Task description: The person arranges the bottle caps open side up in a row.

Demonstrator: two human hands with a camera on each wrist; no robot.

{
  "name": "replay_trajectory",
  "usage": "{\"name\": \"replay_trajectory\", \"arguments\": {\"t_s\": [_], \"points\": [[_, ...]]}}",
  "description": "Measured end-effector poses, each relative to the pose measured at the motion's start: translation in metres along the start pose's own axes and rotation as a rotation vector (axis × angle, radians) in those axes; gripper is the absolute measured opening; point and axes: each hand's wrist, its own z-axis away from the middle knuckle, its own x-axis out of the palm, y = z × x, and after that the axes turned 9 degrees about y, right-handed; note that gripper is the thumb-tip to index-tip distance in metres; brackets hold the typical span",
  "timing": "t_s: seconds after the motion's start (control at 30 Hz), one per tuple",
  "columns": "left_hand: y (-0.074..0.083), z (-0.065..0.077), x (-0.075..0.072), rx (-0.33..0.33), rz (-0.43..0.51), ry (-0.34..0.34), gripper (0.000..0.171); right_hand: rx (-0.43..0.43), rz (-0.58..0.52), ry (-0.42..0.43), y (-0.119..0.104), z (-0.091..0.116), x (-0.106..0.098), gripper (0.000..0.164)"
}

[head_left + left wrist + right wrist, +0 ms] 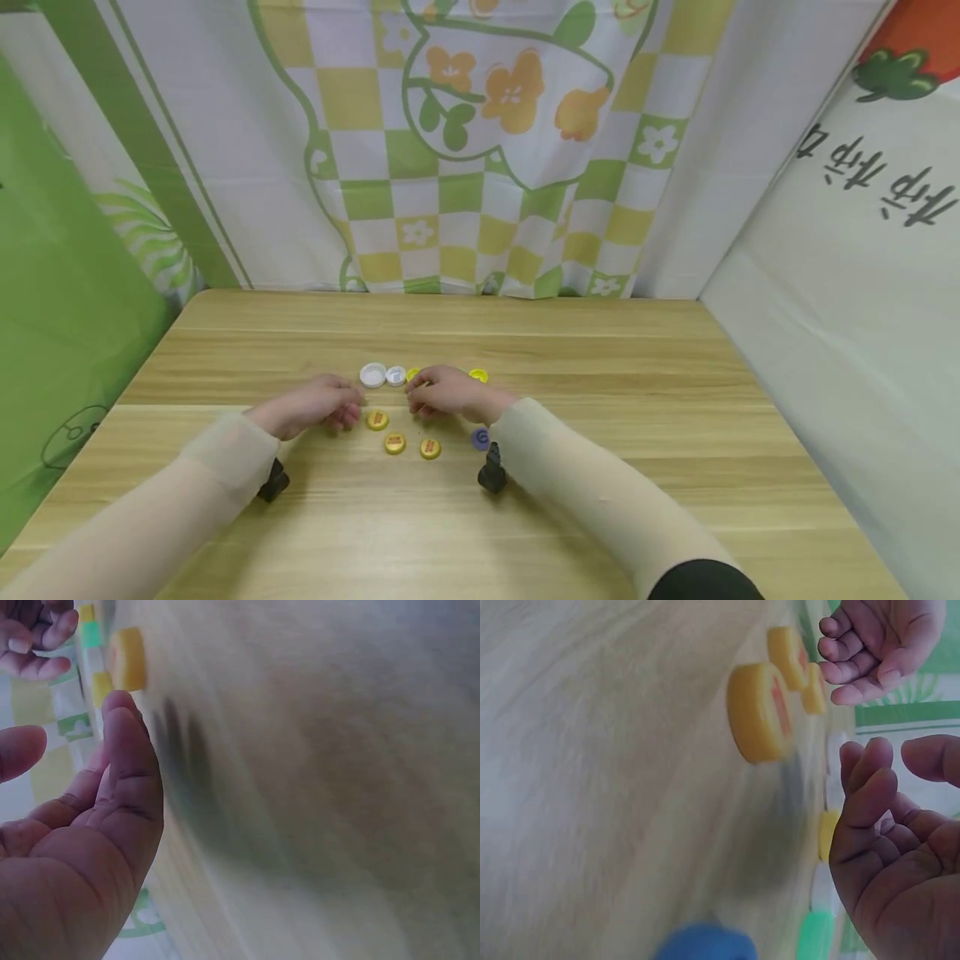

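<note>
Three gold bottle caps with red print lie on the table: one [377, 420] just right of my left hand [322, 404], the others [394, 442] nearer me. My left hand hovers with loosely bent fingers and nothing in them; its fingertips overlap a gold cap [129, 660] in the left wrist view. My right hand [453, 393] hangs over the back row of caps, thumb apart from bent fingers, nothing between them in the right wrist view. That row has two white caps [372, 375], yellow caps [478, 376] and a green cap [815, 936], partly hidden by this hand.
A blue cap [481, 438] lies by my right wrist, close to a black wrist camera [492, 471]. The wooden table [360, 533] reaches back to a patterned curtain [465, 200], with a green cloth [67, 333] at the left and a white one at the right.
</note>
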Motion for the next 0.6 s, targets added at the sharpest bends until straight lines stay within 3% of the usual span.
{"name": "replay_trajectory", "arguments": {"t_s": [0.4, 0.6], "points": [[-0.006, 0.005, 0.006, -0.046, 0.036, -0.009, 0.031, -0.013, 0.077, -0.109, -0.003, -0.013, 0.022, 0.017], [-0.007, 0.005, 0.01, -0.071, 0.085, -0.023, 0.03, -0.014, 0.094, -0.124, -0.004, -0.016, 0.029, 0.016]]}}
